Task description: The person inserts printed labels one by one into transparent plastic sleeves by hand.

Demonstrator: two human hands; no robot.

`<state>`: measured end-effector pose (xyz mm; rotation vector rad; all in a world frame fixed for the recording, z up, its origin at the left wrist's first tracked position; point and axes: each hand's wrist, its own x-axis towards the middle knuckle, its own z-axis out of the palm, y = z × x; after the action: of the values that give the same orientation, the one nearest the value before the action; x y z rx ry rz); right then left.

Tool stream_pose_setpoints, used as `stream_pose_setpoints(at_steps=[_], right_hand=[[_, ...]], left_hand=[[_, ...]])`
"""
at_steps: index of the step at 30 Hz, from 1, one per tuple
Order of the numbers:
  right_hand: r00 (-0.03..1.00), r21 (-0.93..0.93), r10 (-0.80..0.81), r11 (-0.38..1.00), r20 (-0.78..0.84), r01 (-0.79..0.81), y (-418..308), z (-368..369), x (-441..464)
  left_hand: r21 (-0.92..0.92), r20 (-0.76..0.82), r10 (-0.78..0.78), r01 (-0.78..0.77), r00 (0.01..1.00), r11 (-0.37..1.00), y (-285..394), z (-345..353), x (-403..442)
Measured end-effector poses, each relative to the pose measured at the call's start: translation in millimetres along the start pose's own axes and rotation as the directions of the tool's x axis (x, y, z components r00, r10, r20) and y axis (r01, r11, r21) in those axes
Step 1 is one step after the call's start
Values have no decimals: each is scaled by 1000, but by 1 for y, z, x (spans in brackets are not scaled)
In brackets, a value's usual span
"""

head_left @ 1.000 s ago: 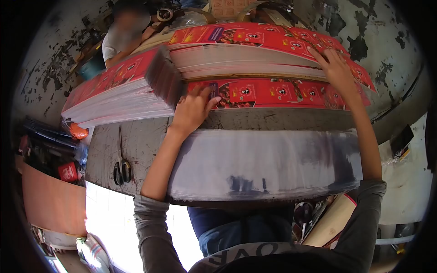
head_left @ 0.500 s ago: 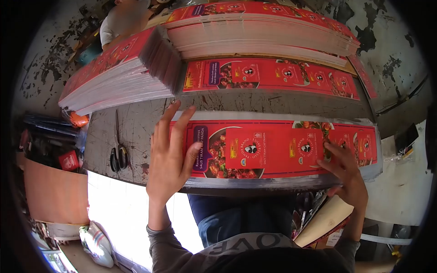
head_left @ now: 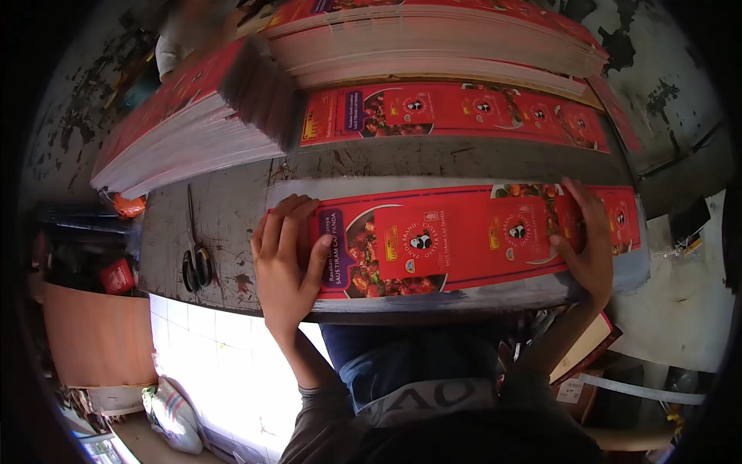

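Observation:
A long red printed sheet [head_left: 468,240] lies slightly tilted on a stack of clear plastic sheets [head_left: 464,298] at the table's near edge. Over the sheet's left end rests my left hand [head_left: 286,259], its thumb apart from the fingers. My right hand [head_left: 587,243] spans the sheet toward its right end, fingers on the far edge and thumb on the print. Behind them, another red printed strip [head_left: 456,116] lies flat on the table [head_left: 371,162].
Scissors [head_left: 196,259] lie on the table's left side. A tall stack of red-topped sheets [head_left: 193,124] stands at the back left, and a longer stack [head_left: 433,46] spans the back. Part of a person [head_left: 174,54] shows at the upper left.
A red sheet has come from the back onto the plastic stack, with both hands drawn back toward the body. Since half a second ago, its left end has shifted left and the right hand has moved up.

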<state>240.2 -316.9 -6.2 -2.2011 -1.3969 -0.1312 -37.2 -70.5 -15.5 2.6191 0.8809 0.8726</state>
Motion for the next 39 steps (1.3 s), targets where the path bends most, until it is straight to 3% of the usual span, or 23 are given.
stream_pose_setpoints(at_steps=[1,3,4,6,9,15,19,28,30,31,33,37,39], right_hand=[[1000,-2,6,1000,-6,-6,0,1,0],[983,83,168,983,-71,-162,0,2,2],[983,82,171,983,-72,-165,1,3,3],[983,-128,26,991,-179,-50,3,4,2],[977,-139,41,988,-210,-71,-4,3,1],[955,-97,79,989,-286,-111,-8,4,2],[964,-115,91,986,-251,-123,-2,5,0],[974,-106,119,984,-190,-141,-2,3,3],[971,-112,112,984,-209,-138,-2,3,3],[972,-113,106,985,-210,-132,-2,4,3],[969,-158,110,976,-221,-147,-2,3,3],[968,-159,82,980,-239,-122,-1,3,4],[985,-265,45,960,-168,-89,-2,1,5]], left_hand=[[-2,1,9,-9,1000,1000,1,0,0],[-66,-55,-61,57,997,996,3,2,0],[-66,-54,-58,55,997,996,2,3,0],[-37,-171,24,-31,985,999,-1,5,-3],[-20,-187,83,-88,979,996,-3,4,-4],[-49,-230,47,-60,972,997,-3,6,-3],[-176,-287,-6,-47,958,983,-4,12,-4],[-159,-202,-10,-23,979,987,-5,5,-4],[-136,-77,12,-22,997,990,-10,1,-7],[-135,-83,9,-20,997,991,-11,3,-8],[-314,-130,-80,36,988,949,-11,7,-12],[-318,-135,-73,27,988,948,-10,7,-11],[-219,-258,-33,-26,966,975,-7,9,-6]])
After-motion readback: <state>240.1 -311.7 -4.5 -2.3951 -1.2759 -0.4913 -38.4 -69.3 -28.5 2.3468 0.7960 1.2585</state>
